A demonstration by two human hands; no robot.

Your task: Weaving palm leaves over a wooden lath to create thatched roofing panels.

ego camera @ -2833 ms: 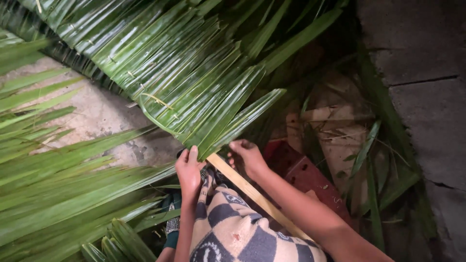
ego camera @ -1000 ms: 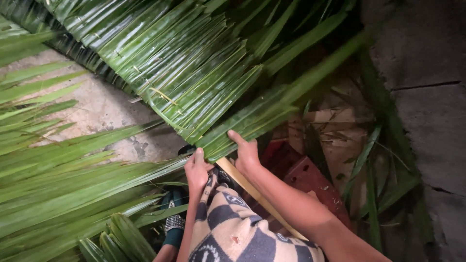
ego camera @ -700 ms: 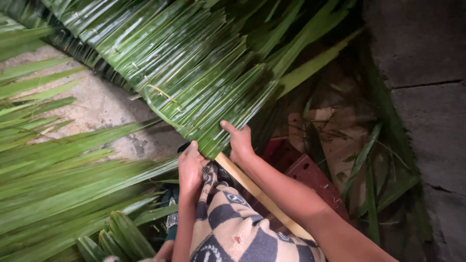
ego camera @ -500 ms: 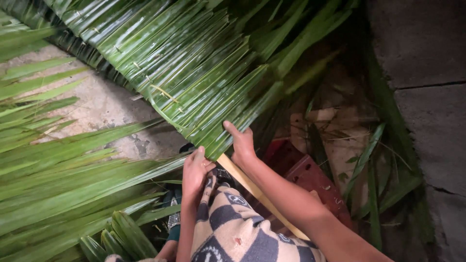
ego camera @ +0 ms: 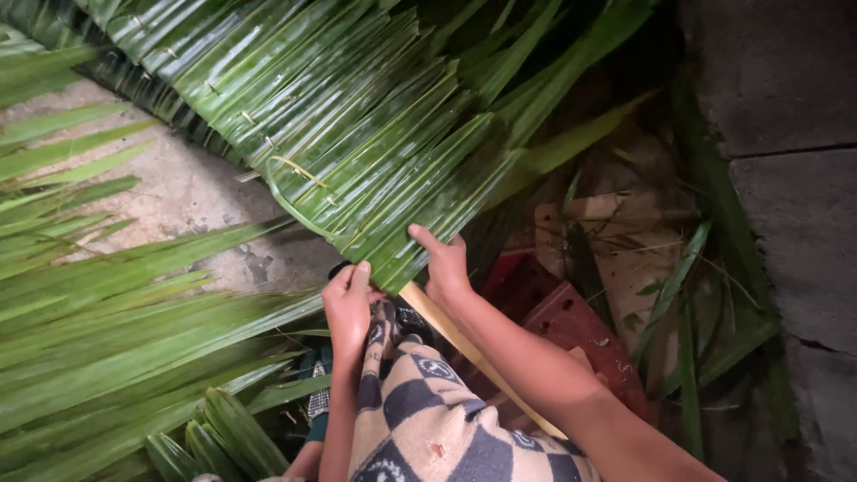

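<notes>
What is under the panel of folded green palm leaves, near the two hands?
A pale wooden stick comes out from under the folded green palm leaf panel; further up the leaves cover it. The left hand and right hand grip the lower edge.

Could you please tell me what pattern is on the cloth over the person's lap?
The cloth has a dark-and-cream checkered pattern, seen in the head view.

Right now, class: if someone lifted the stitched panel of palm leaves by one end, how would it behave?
The palm-leaf panel would probably sag, since its strips are thin and long. It looks light. Its glossy surface may feel slippery under the right hand.
</notes>
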